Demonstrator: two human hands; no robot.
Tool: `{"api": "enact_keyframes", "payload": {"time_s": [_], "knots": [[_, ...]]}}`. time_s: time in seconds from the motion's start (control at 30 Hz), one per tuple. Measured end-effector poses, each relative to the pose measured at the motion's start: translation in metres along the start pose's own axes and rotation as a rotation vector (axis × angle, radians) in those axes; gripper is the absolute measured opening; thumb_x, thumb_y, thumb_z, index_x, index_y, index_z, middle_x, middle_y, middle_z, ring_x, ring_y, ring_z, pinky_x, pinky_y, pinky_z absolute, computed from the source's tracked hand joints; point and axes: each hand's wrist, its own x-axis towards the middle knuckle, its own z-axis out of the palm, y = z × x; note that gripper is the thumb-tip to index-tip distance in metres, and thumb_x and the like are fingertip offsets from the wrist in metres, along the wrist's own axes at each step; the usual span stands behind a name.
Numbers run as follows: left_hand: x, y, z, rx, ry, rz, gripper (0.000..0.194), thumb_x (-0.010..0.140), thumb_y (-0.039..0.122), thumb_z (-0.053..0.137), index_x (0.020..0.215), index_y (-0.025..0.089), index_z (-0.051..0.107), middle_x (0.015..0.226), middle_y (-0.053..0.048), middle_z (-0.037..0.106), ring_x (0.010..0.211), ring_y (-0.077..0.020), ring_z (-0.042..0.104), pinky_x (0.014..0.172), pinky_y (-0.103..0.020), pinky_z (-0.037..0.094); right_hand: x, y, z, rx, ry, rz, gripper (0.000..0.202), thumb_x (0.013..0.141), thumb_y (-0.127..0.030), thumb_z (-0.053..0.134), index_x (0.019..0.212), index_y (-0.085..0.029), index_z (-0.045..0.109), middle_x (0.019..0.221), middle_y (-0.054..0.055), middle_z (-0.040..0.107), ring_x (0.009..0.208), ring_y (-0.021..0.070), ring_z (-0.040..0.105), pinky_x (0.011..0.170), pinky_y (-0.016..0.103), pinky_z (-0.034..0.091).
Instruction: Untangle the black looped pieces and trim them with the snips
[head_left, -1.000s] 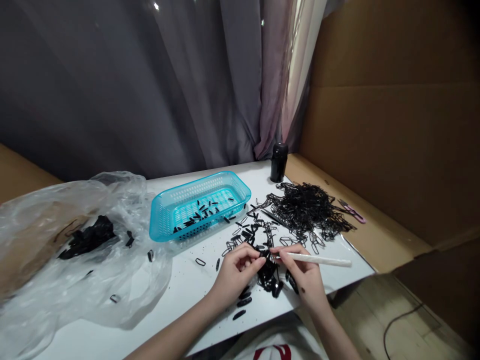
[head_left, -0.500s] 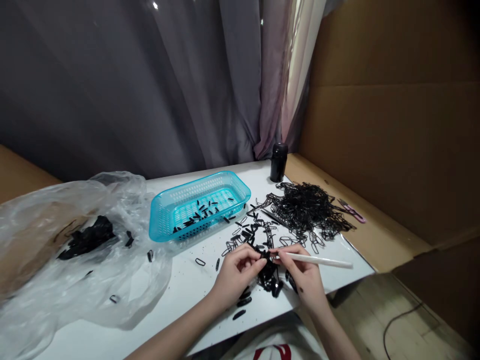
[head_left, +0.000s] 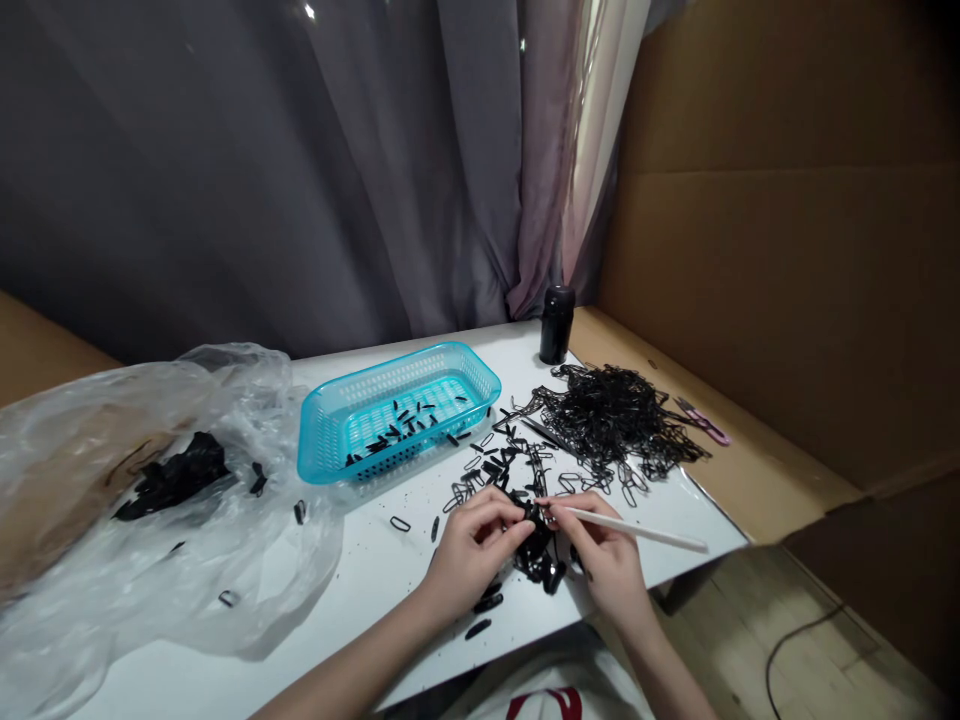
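My left hand (head_left: 474, 548) pinches part of a black tangled cluster (head_left: 534, 552) near the front edge of the white table. Facing it from the right, my right hand (head_left: 604, 550) grips a thin white stick-like tool (head_left: 645, 528), whose near end lies at the cluster and whose far end points right. The fingertips of both hands nearly meet over the cluster. Small black pieces (head_left: 495, 466) and thin black loops lie just beyond the hands. A few black oval pieces (head_left: 478, 628) rest beside my left wrist. What exactly the left fingertips pinch is too small to make out.
A blue perforated basket (head_left: 322, 470) holds several black pieces. Behind the hands to the right are a large black tangled pile (head_left: 615, 415), a black jar (head_left: 556, 325) and pink-handled snips (head_left: 709, 424). Clear plastic bag (head_left: 285, 590) covers the left side. Cardboard (head_left: 750, 250) stands at right.
The outer end of the white tool has dipped slightly as my right hand tilted. My left hand has barely moved, staying at the black cluster.
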Motion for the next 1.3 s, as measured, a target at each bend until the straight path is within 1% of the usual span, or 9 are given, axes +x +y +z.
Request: {"api": "enact_keyframes", "payload": {"time_s": [0.13, 0.33, 0.43, 0.6, 0.83, 1.0, 1.1, 1.2, 1.3], "knots": [[-0.001, 0.003, 0.0, 0.042, 0.011, 0.071, 0.011, 0.085, 0.025, 0.069, 0.079, 0.018, 0.074, 0.077, -0.004, 0.062, 0.058, -0.0129, 0.05, 0.052, -0.024, 0.036, -0.004, 0.001, 0.0, -0.078, 0.003, -0.046, 0.017, 0.093, -0.036, 0.064, 0.093, -0.025, 0.077, 0.093, 0.006, 0.077, 0.091, 0.0232, 0.069, 0.083, 0.033, 0.054], [-0.002, 0.002, 0.0, 0.106, 0.022, 0.183, 0.009, 0.086, 0.021, 0.069, 0.081, 0.018, 0.076, 0.076, -0.005, 0.064, 0.06, -0.0138, 0.056, 0.054, -0.024, 0.041, -0.006, 0.0, 0.002, -0.152, 0.011, -0.093, 0.017, 0.094, -0.034, 0.062, 0.093, -0.025, 0.076, 0.091, 0.005, 0.077, 0.092, 0.0237, 0.07, 0.082, 0.032, 0.053], [-0.004, 0.0, 0.0, 0.131, 0.022, 0.233, 0.009, 0.087, 0.018, 0.068, 0.083, 0.018, 0.076, 0.077, -0.005, 0.065, 0.063, -0.0146, 0.058, 0.057, -0.024, 0.043, -0.004, 0.001, 0.002, -0.163, 0.012, -0.103, 0.016, 0.093, -0.033, 0.062, 0.093, -0.025, 0.076, 0.09, 0.004, 0.077, 0.09, 0.0229, 0.07, 0.081, 0.031, 0.053], [-0.005, -0.002, -0.001, 0.161, 0.005, 0.28, 0.009, 0.088, 0.017, 0.067, 0.085, 0.017, 0.075, 0.078, -0.005, 0.065, 0.062, -0.0132, 0.058, 0.056, -0.023, 0.043, -0.004, 0.003, 0.002, -0.142, -0.004, -0.096, 0.014, 0.093, -0.032, 0.064, 0.091, -0.025, 0.076, 0.088, 0.003, 0.076, 0.088, 0.0208, 0.069, 0.08, 0.028, 0.051], [-0.004, 0.0, -0.001, 0.204, 0.001, 0.244, 0.005, 0.088, 0.019, 0.067, 0.086, 0.018, 0.071, 0.08, -0.003, 0.063, 0.063, -0.0127, 0.055, 0.056, -0.023, 0.042, 0.001, 0.003, -0.002, -0.018, -0.017, -0.011, 0.021, 0.091, -0.04, 0.067, 0.085, -0.021, 0.073, 0.082, 0.004, 0.073, 0.08, 0.0193, 0.068, 0.073, 0.027, 0.054], [-0.001, 0.0, -0.003, 0.219, 0.092, 0.173, 0.004, 0.087, 0.022, 0.069, 0.09, 0.02, 0.068, 0.08, -0.001, 0.06, 0.062, -0.0128, 0.052, 0.055, -0.023, 0.04, 0.005, 0.006, -0.006, 0.053, -0.081, 0.034, 0.023, 0.089, -0.043, 0.069, 0.085, -0.02, 0.074, 0.084, 0.005, 0.073, 0.078, 0.0183, 0.069, 0.073, 0.027, 0.056], [-0.001, 0.0, -0.004, 0.231, 0.126, 0.139, 0.009, 0.086, 0.024, 0.07, 0.083, 0.019, 0.064, 0.076, 0.0, 0.06, 0.061, -0.013, 0.051, 0.056, -0.024, 0.04, 0.004, 0.006, -0.006, 0.062, -0.092, 0.048, 0.023, 0.089, -0.043, 0.069, 0.085, -0.02, 0.074, 0.085, 0.005, 0.073, 0.079, 0.0182, 0.068, 0.073, 0.027, 0.056], [-0.002, 0.001, -0.002, 0.242, 0.065, 0.137, 0.011, 0.086, 0.021, 0.069, 0.076, 0.019, 0.066, 0.07, 0.0, 0.064, 0.062, -0.0143, 0.056, 0.061, -0.025, 0.043, 0.002, 0.006, -0.005, 0.048, -0.086, 0.047, 0.022, 0.089, -0.042, 0.069, 0.087, -0.021, 0.074, 0.084, 0.005, 0.072, 0.078, 0.0175, 0.066, 0.072, 0.026, 0.054], [-0.002, 0.002, 0.0, 0.245, 0.005, 0.132, 0.008, 0.084, 0.02, 0.069, 0.076, 0.019, 0.069, 0.07, -0.001, 0.069, 0.067, -0.0168, 0.062, 0.066, -0.027, 0.045, -0.001, 0.005, -0.003, 0.02, -0.095, 0.03, 0.019, 0.09, -0.04, 0.068, 0.087, -0.021, 0.074, 0.084, 0.004, 0.072, 0.081, 0.0181, 0.065, 0.074, 0.026, 0.051]]}}
